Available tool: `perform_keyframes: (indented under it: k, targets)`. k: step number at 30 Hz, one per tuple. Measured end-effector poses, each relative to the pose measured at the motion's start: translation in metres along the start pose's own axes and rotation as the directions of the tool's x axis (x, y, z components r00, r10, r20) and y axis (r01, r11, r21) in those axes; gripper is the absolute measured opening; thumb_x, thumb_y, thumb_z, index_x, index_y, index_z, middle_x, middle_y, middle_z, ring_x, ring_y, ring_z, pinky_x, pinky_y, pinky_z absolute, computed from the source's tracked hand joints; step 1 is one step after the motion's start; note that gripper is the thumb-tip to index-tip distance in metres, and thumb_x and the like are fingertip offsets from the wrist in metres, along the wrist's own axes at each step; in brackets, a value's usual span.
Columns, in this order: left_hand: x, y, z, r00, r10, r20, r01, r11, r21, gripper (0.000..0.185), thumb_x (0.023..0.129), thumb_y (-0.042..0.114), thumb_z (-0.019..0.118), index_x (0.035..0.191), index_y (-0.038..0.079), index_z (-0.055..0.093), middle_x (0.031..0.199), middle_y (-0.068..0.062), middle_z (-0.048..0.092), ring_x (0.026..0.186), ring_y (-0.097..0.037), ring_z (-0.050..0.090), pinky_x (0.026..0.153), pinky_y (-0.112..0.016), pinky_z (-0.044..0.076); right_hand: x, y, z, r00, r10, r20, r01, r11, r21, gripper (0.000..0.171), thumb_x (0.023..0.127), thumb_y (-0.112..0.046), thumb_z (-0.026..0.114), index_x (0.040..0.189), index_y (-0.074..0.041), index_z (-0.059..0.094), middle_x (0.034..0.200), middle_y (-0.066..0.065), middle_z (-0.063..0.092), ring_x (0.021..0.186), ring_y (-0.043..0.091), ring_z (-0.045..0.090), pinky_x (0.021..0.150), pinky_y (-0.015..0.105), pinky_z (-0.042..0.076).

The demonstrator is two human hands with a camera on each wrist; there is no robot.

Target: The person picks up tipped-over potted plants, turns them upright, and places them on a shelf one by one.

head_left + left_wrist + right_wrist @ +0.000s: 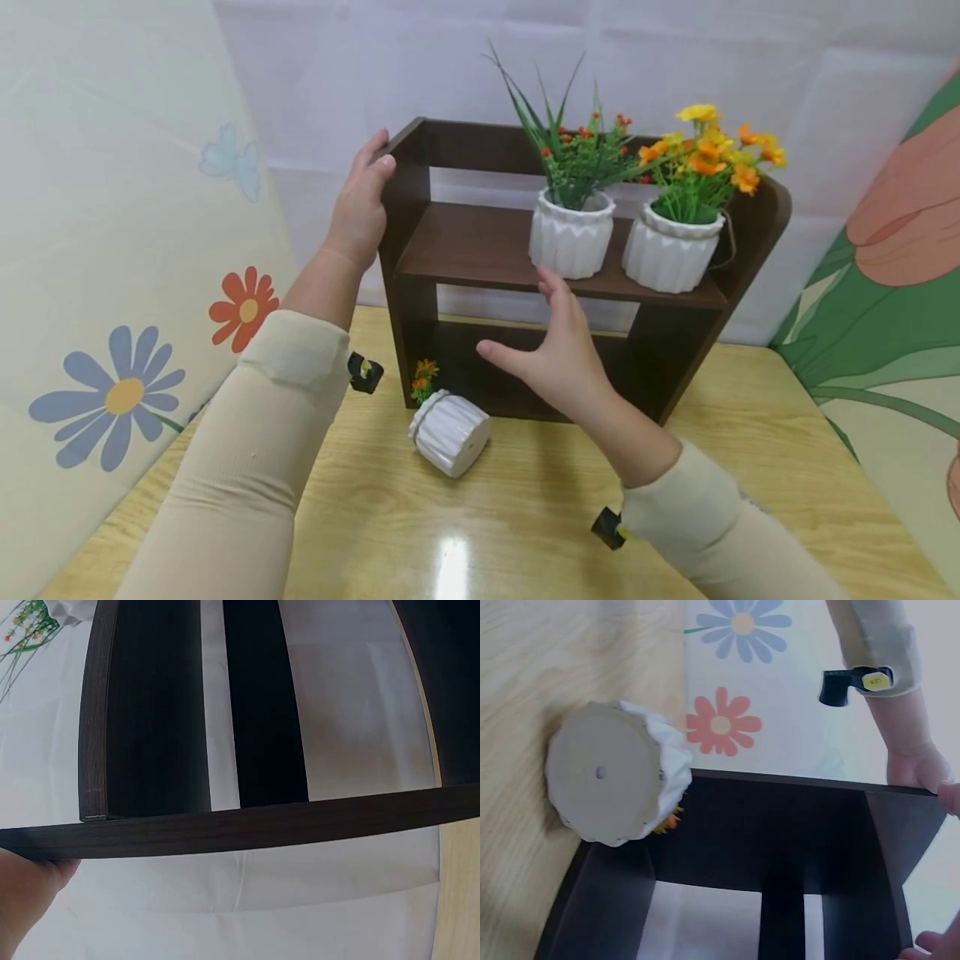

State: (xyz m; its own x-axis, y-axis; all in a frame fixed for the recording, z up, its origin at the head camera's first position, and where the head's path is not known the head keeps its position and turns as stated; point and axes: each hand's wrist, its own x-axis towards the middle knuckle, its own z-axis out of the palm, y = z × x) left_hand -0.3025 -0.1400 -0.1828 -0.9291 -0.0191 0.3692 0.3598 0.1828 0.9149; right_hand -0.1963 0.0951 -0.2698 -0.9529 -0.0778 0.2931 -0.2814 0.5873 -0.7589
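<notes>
In the head view my left hand (pixel 358 208) holds the upper left side panel of a dark brown two-tier shelf (pixel 465 242), with the thumb at its front edge. In the left wrist view part of that hand (pixel 30 892) lies against the panel's outer face. My right hand (pixel 558 354) is held in front of the shelf, thumb and fingers spread around nothing. Its fingertips overlap the base of a white pot with grass and red blooms (pixel 572 233). A tipped white flowerpot (pixel 450 433) with orange flowers lies at the shelf's lower left front.
A white pot with yellow and orange flowers (pixel 672 246) stands on the upper tier at the right. The shelf stands on a wooden table (pixel 517 517) before a white cloth backdrop (pixel 315 75). Flower-printed panels (pixel 120 250) flank both sides.
</notes>
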Motion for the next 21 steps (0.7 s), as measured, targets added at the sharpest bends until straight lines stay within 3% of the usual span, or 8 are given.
perform_keyframes:
  k: [5,10,21]
  targets:
    - [0.000,0.000,0.000,1.000,-0.003,-0.001,0.003,1.000,0.005,0.052,0.104,0.037,0.028,0.156,0.034,0.023,0.162,0.014,0.020,0.147,-0.009,0.021,0.120,-0.035,0.020,-0.001,0.005,0.010,0.998,0.010,0.067,-0.009,1.000,-0.019,0.106,0.072,-0.053,0.081,0.154,-0.034,0.017,0.156,0.005,0.031,0.144,0.025,0.031,0.111,0.057,0.034]
    - [0.000,0.001,0.000,1.000,-0.002,-0.001,0.002,1.000,0.003,0.052,0.104,0.037,0.028,0.156,0.034,0.023,0.162,0.013,0.021,0.146,-0.009,0.022,0.120,-0.035,0.022,-0.002,0.010,0.021,0.992,-0.006,0.124,0.010,1.000,-0.030,0.105,0.072,-0.051,0.082,0.154,-0.032,0.019,0.155,0.004,0.032,0.143,0.025,0.032,0.111,0.056,0.035]
    - [0.000,0.000,0.000,1.000,0.001,-0.004,-0.001,1.000,-0.003,0.052,0.104,0.035,0.028,0.156,0.032,0.024,0.162,0.012,0.022,0.144,-0.010,0.026,0.117,-0.033,0.024,-0.002,0.023,0.047,0.976,0.045,0.213,-0.026,0.996,-0.088,0.106,0.071,-0.051,0.084,0.155,-0.029,0.022,0.157,0.001,0.032,0.144,0.025,0.031,0.112,0.053,0.035]
